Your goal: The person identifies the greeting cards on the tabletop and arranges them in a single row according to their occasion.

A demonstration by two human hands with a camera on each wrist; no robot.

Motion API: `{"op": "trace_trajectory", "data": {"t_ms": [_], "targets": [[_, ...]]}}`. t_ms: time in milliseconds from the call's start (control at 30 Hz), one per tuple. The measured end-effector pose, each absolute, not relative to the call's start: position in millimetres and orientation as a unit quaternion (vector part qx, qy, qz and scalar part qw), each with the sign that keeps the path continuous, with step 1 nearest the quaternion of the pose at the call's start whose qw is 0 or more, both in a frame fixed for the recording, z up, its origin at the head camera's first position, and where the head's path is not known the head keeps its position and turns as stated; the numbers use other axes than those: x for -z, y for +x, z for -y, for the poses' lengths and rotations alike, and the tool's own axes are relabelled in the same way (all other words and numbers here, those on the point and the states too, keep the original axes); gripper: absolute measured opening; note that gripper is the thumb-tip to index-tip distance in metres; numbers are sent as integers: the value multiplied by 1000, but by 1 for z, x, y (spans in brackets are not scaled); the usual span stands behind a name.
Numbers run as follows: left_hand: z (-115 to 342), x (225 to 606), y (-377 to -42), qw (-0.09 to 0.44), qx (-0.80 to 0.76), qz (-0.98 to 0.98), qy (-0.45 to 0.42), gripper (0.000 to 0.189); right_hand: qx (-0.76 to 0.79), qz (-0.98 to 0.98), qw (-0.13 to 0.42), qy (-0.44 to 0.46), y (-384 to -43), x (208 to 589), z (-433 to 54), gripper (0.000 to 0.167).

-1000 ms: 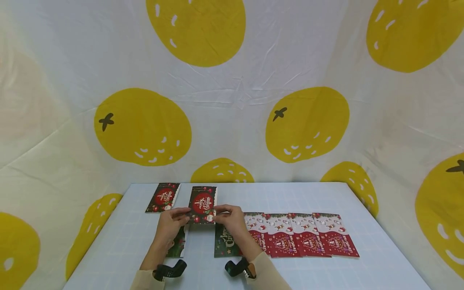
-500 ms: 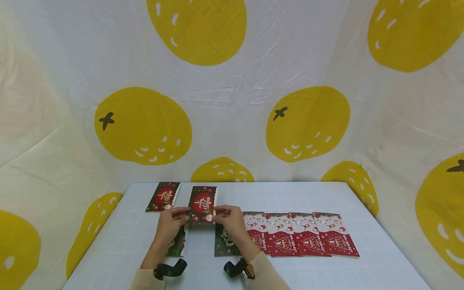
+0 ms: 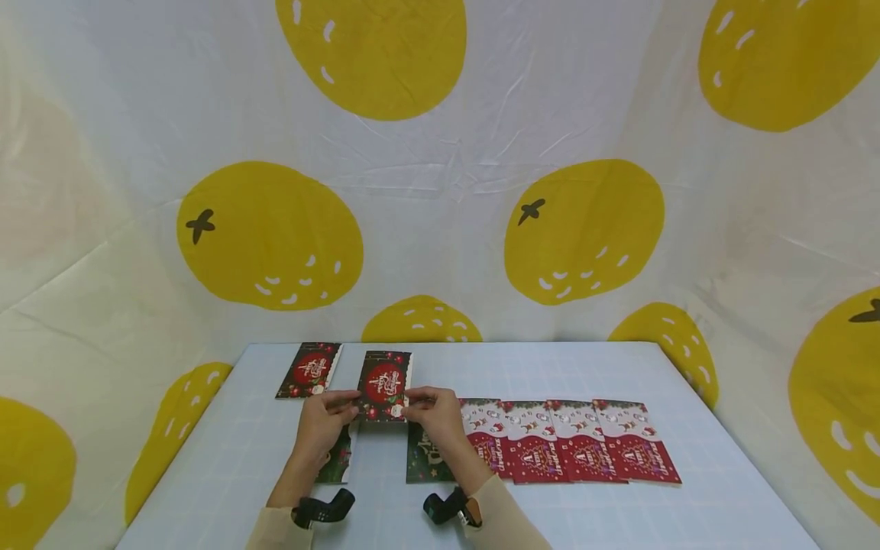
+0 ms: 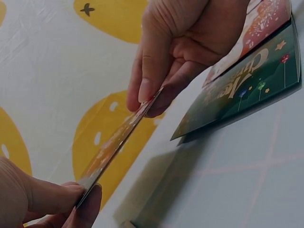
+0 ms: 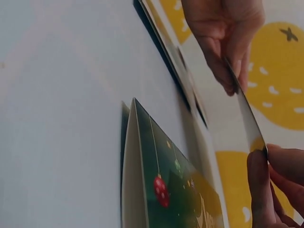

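A dark Christmas card (image 3: 383, 386) with a red circle on its front is held up above the table between both hands. My left hand (image 3: 321, 420) pinches its left edge near the lower corner. On the opposite edge, the thumb and fingers of my right hand (image 3: 440, 420) pinch it. Both wrist views show the card nearly edge-on, raised off the tabletop. Behind my left hand lies another card (image 3: 337, 458), partly hidden. A green Christmas card (image 3: 422, 458) sits beneath my right forearm, partly covered; the right wrist view shows it slightly unfolded.
Several red and white Christmas cards (image 3: 587, 443) lie in an overlapping row at the right. One more dark card (image 3: 311, 369) with a red circle lies at the back left. A fruit-patterned cloth (image 3: 440, 229) hangs behind the pale checked table (image 3: 584, 519).
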State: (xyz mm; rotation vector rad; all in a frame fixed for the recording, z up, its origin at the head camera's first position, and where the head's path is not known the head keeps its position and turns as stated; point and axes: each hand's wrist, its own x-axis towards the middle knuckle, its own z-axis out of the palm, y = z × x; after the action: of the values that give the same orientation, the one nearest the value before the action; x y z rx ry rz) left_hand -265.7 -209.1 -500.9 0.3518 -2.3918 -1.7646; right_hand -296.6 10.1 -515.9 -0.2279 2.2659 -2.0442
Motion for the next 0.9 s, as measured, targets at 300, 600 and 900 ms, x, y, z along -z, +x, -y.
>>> {"op": "trace_trajectory", "data": {"t_ms": [300, 600, 900], "targets": [[212, 499, -264, 86, 570, 809, 115, 24, 658, -749, 38, -65, -292, 512, -4, 23], [224, 488, -268, 84, 554, 822, 107, 24, 649, -757, 28, -66, -299, 511, 6, 21], [230, 480, -272, 92, 541, 830, 104, 25, 640, -766, 9, -68, -304, 505, 16, 22]]}}
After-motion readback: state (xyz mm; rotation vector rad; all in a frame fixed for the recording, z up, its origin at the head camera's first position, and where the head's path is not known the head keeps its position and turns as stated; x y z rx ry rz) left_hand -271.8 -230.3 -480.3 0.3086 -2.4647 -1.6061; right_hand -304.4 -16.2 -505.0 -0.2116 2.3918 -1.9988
